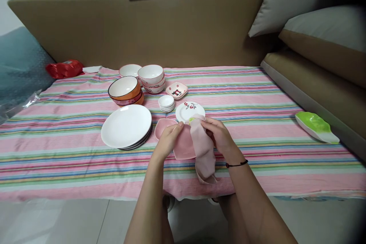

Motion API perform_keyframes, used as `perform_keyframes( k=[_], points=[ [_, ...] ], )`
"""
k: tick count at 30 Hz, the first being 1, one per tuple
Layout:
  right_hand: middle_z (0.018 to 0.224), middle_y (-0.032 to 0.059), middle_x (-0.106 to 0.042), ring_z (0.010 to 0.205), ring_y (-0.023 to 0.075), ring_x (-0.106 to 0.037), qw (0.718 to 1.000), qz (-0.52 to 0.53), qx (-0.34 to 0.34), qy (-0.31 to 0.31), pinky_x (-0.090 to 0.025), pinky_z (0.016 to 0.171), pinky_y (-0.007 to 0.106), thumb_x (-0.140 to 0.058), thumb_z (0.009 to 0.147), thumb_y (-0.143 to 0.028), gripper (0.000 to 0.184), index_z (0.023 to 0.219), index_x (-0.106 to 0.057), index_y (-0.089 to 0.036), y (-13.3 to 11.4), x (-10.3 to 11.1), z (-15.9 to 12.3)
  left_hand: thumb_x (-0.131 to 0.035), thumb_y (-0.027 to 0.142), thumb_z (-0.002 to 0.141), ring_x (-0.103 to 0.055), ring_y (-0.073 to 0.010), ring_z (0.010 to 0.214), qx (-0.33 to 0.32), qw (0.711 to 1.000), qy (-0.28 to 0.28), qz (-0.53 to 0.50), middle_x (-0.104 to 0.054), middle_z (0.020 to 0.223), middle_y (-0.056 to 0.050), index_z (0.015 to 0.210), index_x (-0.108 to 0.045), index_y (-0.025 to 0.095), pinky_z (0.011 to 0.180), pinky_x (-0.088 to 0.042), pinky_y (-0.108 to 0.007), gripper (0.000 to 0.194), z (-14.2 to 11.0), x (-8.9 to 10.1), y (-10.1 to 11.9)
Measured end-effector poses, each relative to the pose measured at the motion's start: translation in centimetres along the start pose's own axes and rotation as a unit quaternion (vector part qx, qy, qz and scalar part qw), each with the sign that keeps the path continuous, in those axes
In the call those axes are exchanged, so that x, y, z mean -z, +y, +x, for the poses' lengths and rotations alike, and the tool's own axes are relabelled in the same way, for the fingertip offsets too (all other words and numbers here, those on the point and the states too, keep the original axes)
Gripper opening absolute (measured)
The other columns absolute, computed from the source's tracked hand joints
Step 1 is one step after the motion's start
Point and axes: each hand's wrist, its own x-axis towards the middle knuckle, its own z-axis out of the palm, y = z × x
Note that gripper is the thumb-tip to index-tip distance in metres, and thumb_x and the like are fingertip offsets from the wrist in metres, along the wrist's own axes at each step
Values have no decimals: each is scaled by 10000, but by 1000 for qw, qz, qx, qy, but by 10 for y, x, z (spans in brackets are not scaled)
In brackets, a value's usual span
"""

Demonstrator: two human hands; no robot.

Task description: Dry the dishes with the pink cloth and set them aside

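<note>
Pink dish (184,145) gripped by left hand (168,139); right hand (220,134) (dark bracelet (237,164) above) clutches cloth (204,154).

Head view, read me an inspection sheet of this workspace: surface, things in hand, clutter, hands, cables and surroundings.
Surface: striped cover, creased in places.
Things in hand: pink dish; pale pink cloth against its right side, lower end hanging.
Clutter: stacked white plates, stacked bowls, green-and-white dish far right, shiny red bundle far left.
Hands: left hand holds the dish's left side; right hand grips the cloth.
Cables: nothing seen.
Surroundings: brown backboard behind, cushions right, tiled floor in front.
</note>
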Motion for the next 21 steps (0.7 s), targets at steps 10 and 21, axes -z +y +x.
perform_keyframes(
  k=[10,21],
  points=[
    [862,24,-676,775,173,-601,987,-132,83,-26,-463,664,257,-693,730,-387,266,898,-680,-182,4,-5,0,-459,508,860,-451,-132,672,-1,997,-69,37,-541,681,-3,690,-581,142,617,-347,-252,421,-3,-11,-2],
    [987,41,-688,920,193,-617,974,-161,157,23,-478,800,292,-697,729,-353,280,956,-685,-191,4,-1,3,-445,476,872,-473,-137,708,-36,998,-25,35,-572,726,-2,707,-580,152,660,-367,-246,388,-2,-9,2]
  ],
)
